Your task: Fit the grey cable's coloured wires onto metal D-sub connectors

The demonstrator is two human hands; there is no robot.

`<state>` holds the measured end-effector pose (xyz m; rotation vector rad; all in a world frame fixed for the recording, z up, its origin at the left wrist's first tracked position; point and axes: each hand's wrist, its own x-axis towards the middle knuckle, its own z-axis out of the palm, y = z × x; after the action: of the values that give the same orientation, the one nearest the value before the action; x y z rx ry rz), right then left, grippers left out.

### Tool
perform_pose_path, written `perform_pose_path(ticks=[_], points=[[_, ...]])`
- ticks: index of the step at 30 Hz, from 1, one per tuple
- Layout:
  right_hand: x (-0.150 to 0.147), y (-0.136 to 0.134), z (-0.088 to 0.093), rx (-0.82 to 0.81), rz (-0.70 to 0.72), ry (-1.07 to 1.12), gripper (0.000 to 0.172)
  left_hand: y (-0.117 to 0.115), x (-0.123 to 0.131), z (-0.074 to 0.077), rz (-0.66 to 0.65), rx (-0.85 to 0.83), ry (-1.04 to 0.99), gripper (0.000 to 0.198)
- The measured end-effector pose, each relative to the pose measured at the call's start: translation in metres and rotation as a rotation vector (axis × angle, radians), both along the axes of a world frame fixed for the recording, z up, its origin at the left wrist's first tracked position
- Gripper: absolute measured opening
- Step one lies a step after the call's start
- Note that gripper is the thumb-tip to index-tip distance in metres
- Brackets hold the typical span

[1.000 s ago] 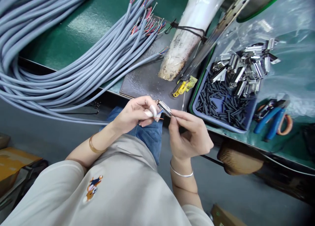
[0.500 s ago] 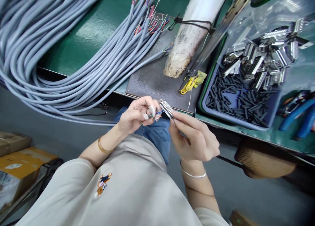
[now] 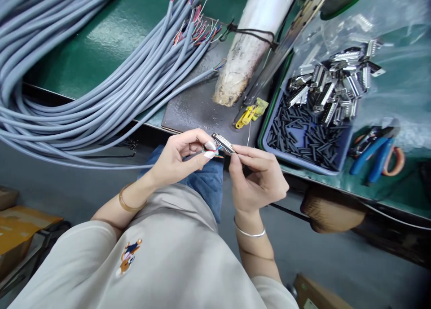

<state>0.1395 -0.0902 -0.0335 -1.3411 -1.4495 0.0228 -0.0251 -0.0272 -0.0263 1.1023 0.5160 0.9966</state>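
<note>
D-sub connector (image 3: 223, 144): between the two hands, by the front edge of the worktop (image 3: 97, 35); its long axis slants down from upper left toward the right hand (image 3: 257, 174).
Right grip: narrow, pinching the connector's lower right end.
Left grip: the left hand (image 3: 178, 158) pinches coloured wires (image 3: 219, 156), thumb against finger.
Solder-cup side: faces the wires, left hand nearer; whether they touch, I can't tell from here.

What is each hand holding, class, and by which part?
The right hand pinches the connector by its near end. The left hand holds coloured wires; exactly where along them is too small to tell.
</note>
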Motion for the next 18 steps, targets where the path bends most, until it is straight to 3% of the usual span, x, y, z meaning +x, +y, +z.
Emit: perform_pose_path(ticks=[8, 13, 18], points=[[-0.003, 0.0, -0.002, -0.009, 0.016, 0.026, 0.02, 0.004, -0.006, -0.008, -0.083, -0.107, -0.068, 0.006], [-0.004, -0.002, 0.001, 0.017, 0.014, -0.017, 0.022, 0.006, -0.005, -0.011, -0.163, -0.301, -0.138, 0.025], [-0.005, -0.003, 0.003, 0.029, 0.008, -0.059, 0.021, 0.006, -0.005, -0.01, -0.184, -0.34, -0.139, 0.028]])
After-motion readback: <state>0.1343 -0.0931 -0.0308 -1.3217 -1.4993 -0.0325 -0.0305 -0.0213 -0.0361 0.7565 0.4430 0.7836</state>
